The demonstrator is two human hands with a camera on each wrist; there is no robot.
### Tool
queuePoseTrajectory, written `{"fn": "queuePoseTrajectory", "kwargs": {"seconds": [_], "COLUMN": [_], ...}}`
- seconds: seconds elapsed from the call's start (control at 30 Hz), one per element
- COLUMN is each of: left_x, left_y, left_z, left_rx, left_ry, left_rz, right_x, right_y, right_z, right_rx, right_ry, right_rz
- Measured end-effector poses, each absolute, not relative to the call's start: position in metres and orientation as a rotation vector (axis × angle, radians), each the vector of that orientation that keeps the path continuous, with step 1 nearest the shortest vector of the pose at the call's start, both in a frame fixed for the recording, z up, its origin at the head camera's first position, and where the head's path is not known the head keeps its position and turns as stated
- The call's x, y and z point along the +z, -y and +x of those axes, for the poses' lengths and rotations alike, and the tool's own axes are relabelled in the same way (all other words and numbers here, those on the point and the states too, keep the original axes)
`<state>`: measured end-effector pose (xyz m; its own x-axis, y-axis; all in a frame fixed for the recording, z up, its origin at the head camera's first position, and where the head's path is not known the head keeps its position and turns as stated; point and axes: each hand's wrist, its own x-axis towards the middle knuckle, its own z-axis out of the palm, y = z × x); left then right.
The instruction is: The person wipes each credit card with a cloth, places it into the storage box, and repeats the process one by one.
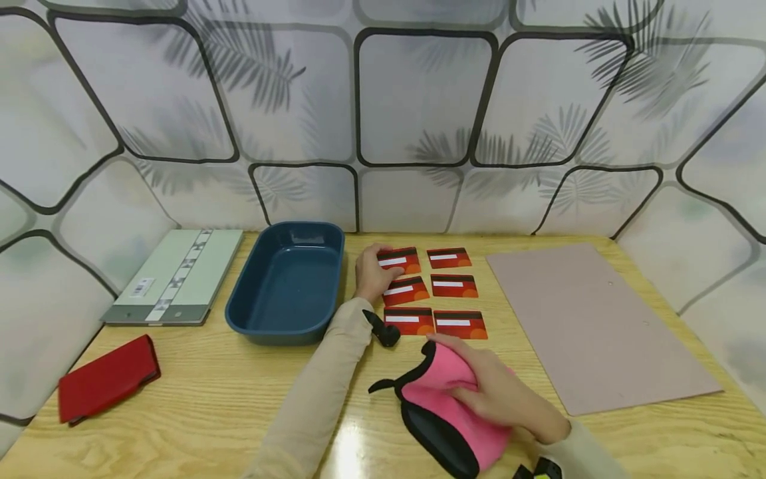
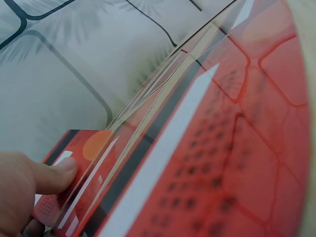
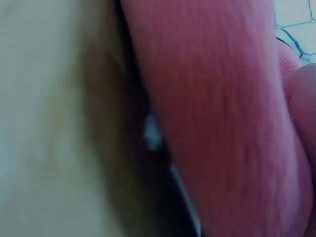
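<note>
My left hand [image 1: 372, 271] pinches a red card [image 1: 402, 260] at the far left of a group of several red cards with dark stripes and white strips. In the left wrist view its thumb lies across that card [image 2: 91, 145], which is tilted up, with fingertips underneath. A card [image 1: 407, 291] lies just in front, and another card [image 1: 408, 320] nearer. My right hand [image 1: 499, 386] grips a pink pouch [image 1: 445, 392] with black trim and a black panel, thumb and fingers pressing into its fabric. Pink fabric [image 3: 217, 118] fills much of the right wrist view, blurred.
Left of the cards stands a blue tray [image 1: 281, 293]. Farther left are a pale green binder [image 1: 179, 273] and a red wallet-like case [image 1: 108, 379]. A pinkish-grey board [image 1: 598, 326] lies at right. Patterned fabric [image 1: 419, 100] walls the back of the wooden table [image 1: 209, 412].
</note>
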<state>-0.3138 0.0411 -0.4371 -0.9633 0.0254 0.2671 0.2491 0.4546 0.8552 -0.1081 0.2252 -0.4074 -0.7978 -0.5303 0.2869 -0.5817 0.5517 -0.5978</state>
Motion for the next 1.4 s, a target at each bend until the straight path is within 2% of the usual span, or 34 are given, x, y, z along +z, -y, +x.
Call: {"fn": "queuePoseTrajectory", "kwargs": {"seconds": [0.2, 0.4, 0.73, 1.0, 1.2, 1.4], "left_x": [-0.435, -0.423, -0.356, -0.321, -0.32, -0.333], "left_y": [-0.042, -0.043, -0.063, -0.065, -0.067, -0.068], "left_z": [-0.313, -0.308, -0.269, -0.234, -0.206, -0.195], "left_rx": [-1.569, -1.636, -1.75, -1.83, -1.825, -1.86], "left_ry": [2.435, 2.385, 2.322, 2.164, 2.118, 2.153], "left_rz": [-0.251, -0.152, -0.187, -0.279, -0.52, -0.602], "right_x": [-0.393, -0.375, -0.348, -0.342, -0.337, -0.338], "right_y": [-0.236, -0.251, -0.262, -0.254, -0.244, -0.231], "right_z": [-0.113, -0.118, -0.141, -0.156, -0.156, -0.157], "right_rx": [1.119, 1.09, 0.997, 0.933, 0.878, 0.787], "right_ry": [2.691, 2.605, 2.506, 2.505, 2.486, 2.371], "right_rz": [0.91, 0.79, 0.378, 0.076, -0.19, -0.13]}}
